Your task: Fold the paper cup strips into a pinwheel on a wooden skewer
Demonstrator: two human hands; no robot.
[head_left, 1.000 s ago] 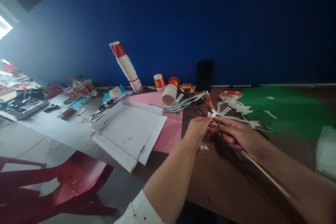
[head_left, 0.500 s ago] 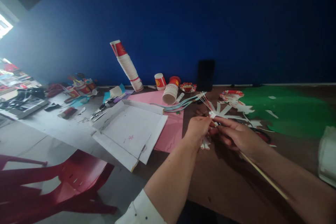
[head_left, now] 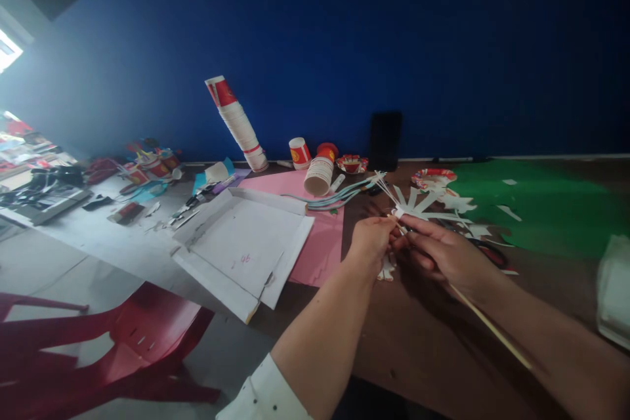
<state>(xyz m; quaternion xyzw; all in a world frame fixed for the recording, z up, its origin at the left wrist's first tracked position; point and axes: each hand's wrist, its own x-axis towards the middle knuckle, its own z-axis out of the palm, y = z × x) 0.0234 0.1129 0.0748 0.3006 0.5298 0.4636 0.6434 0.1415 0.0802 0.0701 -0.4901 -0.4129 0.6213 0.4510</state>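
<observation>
My left hand and my right hand meet over the brown table, fingertips pinched together. Between them they hold a thin wooden stick that runs back under my right forearm. At the stick's far tip sits a cut white paper piece with fanned strips. Both hands grip near that tip. A small white paper scrap lies just below my left hand.
A white cardboard tray rests on pink paper to the left. Behind stand a leaning stack of paper cups, more cups, blue paper strips and a dark upright object. Green paper lies right, a red chair lower left.
The paper piece at the stick's tip has turned, its white strips now fanned wider to the right. My hands have stayed almost in place.
</observation>
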